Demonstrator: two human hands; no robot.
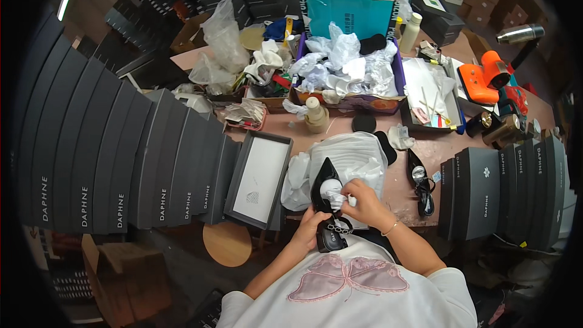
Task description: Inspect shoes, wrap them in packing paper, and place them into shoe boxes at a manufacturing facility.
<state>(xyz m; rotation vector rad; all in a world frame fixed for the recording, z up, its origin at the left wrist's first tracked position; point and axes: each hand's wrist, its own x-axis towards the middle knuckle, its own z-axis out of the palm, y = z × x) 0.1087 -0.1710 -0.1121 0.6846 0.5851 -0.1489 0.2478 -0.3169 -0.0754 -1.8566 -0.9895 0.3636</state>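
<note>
A black pointed-toe shoe [317, 192] with a chain strap [339, 227] is held before my body, its toe pointing away from me. My left hand [308, 229] is closed round its heel end. At the opening, the fingers of my right hand [366, 205] pinch crumpled white tissue paper [333, 194], part of which lies inside the shoe. Beneath and beyond the shoe is a pad wrapped in white plastic [358, 155]. To the right lies a matching black shoe [416, 170] with something pale inside it.
An open grey shoebox [258, 173] with a white inside stands left of the pad. Dark shoeboxes [109, 146] rise in a long row at left, with more shoeboxes [480, 188] at right. Behind are a purple box of crumpled paper [398, 79], a cream bottle [316, 115] and an orange tool [477, 82].
</note>
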